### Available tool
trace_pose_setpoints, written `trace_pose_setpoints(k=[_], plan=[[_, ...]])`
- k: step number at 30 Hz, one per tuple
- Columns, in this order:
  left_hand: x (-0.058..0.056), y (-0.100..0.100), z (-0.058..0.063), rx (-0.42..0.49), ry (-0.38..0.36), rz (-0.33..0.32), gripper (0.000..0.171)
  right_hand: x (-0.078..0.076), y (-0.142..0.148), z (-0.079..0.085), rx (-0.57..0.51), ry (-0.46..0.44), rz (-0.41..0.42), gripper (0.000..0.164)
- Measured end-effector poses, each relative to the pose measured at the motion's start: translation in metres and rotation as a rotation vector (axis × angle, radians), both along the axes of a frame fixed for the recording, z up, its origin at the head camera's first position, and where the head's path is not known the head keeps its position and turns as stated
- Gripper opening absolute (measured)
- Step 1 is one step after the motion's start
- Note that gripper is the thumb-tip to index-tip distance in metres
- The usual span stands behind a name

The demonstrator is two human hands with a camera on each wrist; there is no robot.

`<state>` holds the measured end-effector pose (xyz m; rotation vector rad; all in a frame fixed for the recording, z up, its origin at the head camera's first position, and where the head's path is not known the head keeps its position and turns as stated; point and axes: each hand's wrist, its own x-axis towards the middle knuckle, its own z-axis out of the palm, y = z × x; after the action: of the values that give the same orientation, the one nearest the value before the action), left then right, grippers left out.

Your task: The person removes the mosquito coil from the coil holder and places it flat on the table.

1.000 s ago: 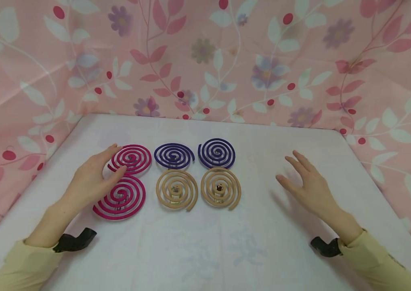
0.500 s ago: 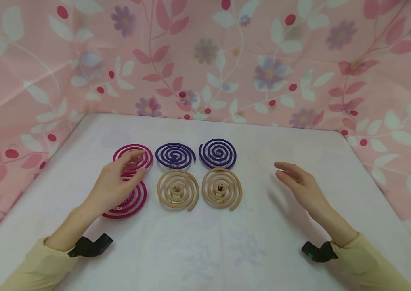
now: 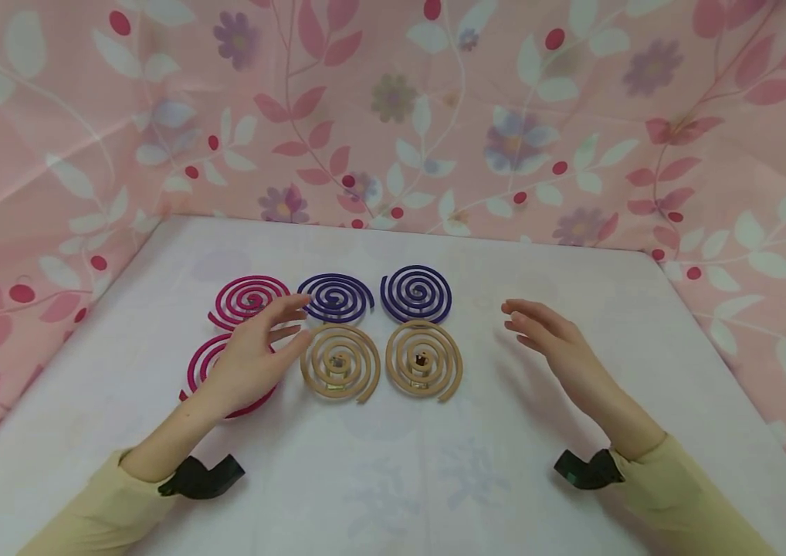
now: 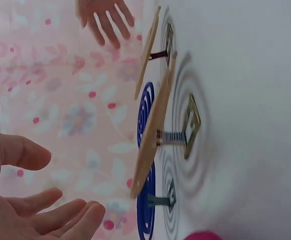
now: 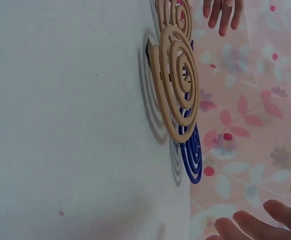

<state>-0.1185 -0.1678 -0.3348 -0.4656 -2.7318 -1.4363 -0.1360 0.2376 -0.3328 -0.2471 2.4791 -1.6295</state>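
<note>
Mosquito coils stand raised on small stands on the white table, in two rows. My left hand (image 3: 254,359), fingers apart and holding nothing, hovers over the near pink coil (image 3: 193,372), partly hiding it. Its fingertips reach toward the left blue coil (image 3: 334,298) and the left tan coil (image 3: 339,361). Behind it lies the far pink coil (image 3: 247,293). To the right are another blue coil (image 3: 417,292) and another tan coil (image 3: 424,360). My right hand (image 3: 567,347) hangs above the table right of the coils, fingers loosely extended, touching nothing. In the left wrist view a metal stand (image 4: 191,126) props a tan coil (image 4: 153,135).
A pink floral cloth (image 3: 393,116) rises behind and beside the white table (image 3: 435,479). Black wrist devices sit at both cuffs, the left one (image 3: 201,477) and the right one (image 3: 589,469). The coils nearly touch one another.
My left hand has moved rightward across the pink coils, toward the left blue and tan ones. My right hand has drifted left, its fingers drawn closer together. The coils have not moved.
</note>
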Motion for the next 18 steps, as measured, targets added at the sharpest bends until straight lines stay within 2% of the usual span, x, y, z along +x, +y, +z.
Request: trace_pose_setpoints(k=[9,18], plan=[[-0.006,0.030,-0.004,0.104,-0.065,-0.059,0.051,-0.009,-0.016,0.010,-0.106,-0.045,-0.006,0.055],[-0.008,0.060,-0.009,0.148,-0.150,-0.136,0.054,-0.012,-0.022,0.002,-0.171,-0.104,0.004,0.055]])
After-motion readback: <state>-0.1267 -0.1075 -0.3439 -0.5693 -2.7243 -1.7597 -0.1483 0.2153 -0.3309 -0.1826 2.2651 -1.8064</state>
